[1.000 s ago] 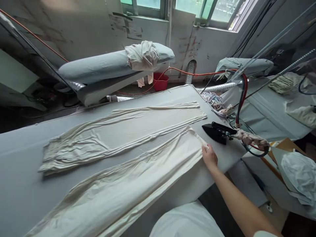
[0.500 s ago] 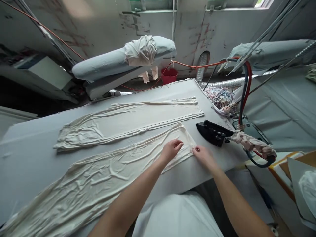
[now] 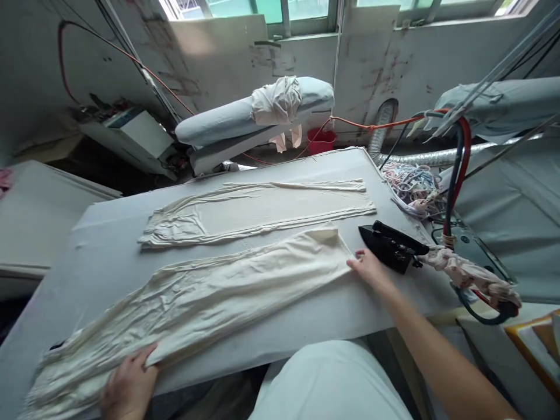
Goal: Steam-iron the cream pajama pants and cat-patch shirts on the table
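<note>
A long cream cloth piece [image 3: 227, 286] lies wrinkled along the near side of the white padded table [image 3: 306, 326]. At its lower left edge, my left hand [image 3: 130, 379] pinches the fabric near the table's front edge. My right hand [image 3: 367, 268] holds the corner of its narrow right end between thumb and fingers. Behind it lies a second cream piece [image 3: 271, 209], flatter in the middle and gathered at its left end. A black iron [image 3: 391, 246] with a cloth-wrapped handle rests just right of my right hand.
Red and dark hoses [image 3: 461, 163] rise from the iron. A padded pressing arm [image 3: 219, 119] with bundled cloth stands beyond the table, near a red bucket [image 3: 321, 142]. Tangled strips [image 3: 411, 184] lie at the right back. An open box [image 3: 536, 344] stands at the lower right.
My left hand has moved from the right end of the near cloth to its lower left edge. The right end looks smoother. The view has shifted, showing more of the windows.
</note>
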A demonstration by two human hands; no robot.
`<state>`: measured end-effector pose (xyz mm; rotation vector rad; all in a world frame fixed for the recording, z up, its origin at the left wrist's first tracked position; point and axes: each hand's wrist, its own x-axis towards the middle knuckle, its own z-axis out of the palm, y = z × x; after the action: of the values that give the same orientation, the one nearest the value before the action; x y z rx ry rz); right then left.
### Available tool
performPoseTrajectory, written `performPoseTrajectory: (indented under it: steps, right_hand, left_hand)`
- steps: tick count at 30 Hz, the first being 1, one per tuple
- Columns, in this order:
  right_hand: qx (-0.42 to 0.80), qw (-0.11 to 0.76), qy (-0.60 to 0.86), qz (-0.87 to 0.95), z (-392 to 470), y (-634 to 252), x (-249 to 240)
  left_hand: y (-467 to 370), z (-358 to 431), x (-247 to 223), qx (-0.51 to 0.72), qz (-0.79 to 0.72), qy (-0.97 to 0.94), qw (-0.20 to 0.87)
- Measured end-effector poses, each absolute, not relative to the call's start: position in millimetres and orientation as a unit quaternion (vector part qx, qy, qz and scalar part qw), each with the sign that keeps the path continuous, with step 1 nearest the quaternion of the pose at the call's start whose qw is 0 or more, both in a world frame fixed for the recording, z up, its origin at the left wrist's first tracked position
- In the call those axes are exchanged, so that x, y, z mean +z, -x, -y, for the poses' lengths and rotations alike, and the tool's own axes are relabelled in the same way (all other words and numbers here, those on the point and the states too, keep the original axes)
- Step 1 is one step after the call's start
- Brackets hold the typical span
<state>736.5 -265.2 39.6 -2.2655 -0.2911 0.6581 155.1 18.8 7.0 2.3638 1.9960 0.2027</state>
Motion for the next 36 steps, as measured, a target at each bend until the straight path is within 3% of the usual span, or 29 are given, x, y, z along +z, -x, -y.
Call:
performPoseTrajectory:
  steps: [3,9,19,23,28,32,36]
  right_hand:
    - [0.167,0.27,0.938,0.135,277,-712,16]
    - [0.005,0.31,0.922,0.231,277,-693,-2]
    - [0.097,0.273,0.953,0.086,274,-696,4]
    - [0.02,0.287,0.951,0.111,263,-685,16]
    - [0.025,0.305,0.929,0.211,230,-690,65]
    - [0.032,0.327,0.899,0.288,201,-699,104]
    - [0.116,0.426,0.84,0.316,179,-708,117]
  left_hand:
    - [-117,-16,9,0.056,-0.626,-0.777,0.017]
    - [-99,7,31,0.023,-0.574,-0.819,0.013]
    - [-111,-6,-12,0.169,-0.548,-0.79,0.218]
    - [-214,-2,-7,0.202,-0.475,-0.774,0.366]
    - [-420,59,48,0.154,-0.236,-0.816,0.504]
    - [-539,94,86,0.101,-0.268,-0.827,0.484]
    - [-589,81,91,0.068,-0.28,-0.729,0.621]
